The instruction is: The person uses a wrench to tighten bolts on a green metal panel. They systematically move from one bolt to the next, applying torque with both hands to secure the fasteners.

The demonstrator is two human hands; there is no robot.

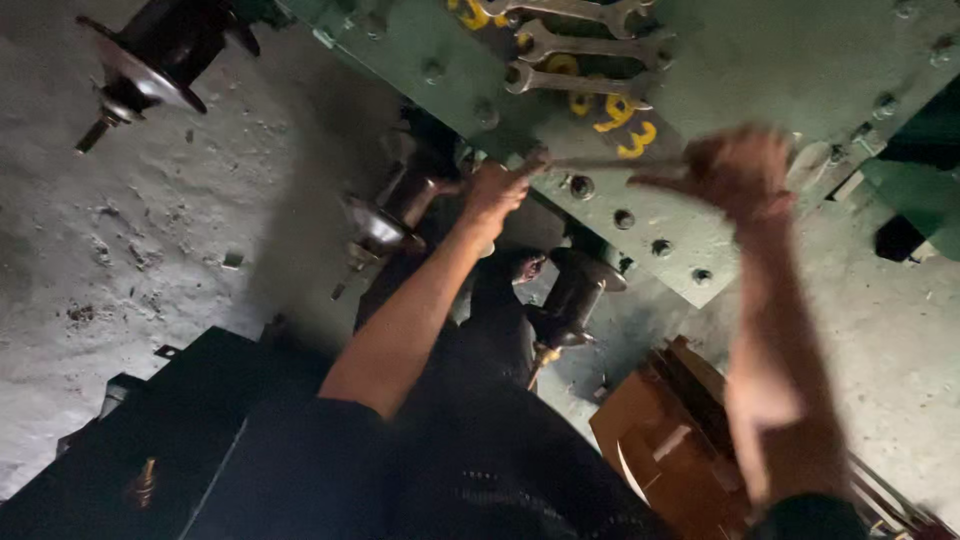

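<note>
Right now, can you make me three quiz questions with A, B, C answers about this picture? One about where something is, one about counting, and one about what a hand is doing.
1. Where do the wrenches lie?
A. On the green metal plate
B. On the grey floor
C. In the brown cardboard box

2. How many wrenches lie side by side there?
A. One
B. Three
C. Six

3. What is the left hand doing?
A. Hanging open, away from everything
B. Closed in a grip on a thin metal tool at the plate
C. Resting on the floor

Answers:
1. A, they rest on the green metal plate near the yellow painted marks.
2. B, three silver wrenches show in a row.
3. B, its fingers are curled on the thin metal tool that runs toward the blurred right hand.
</note>
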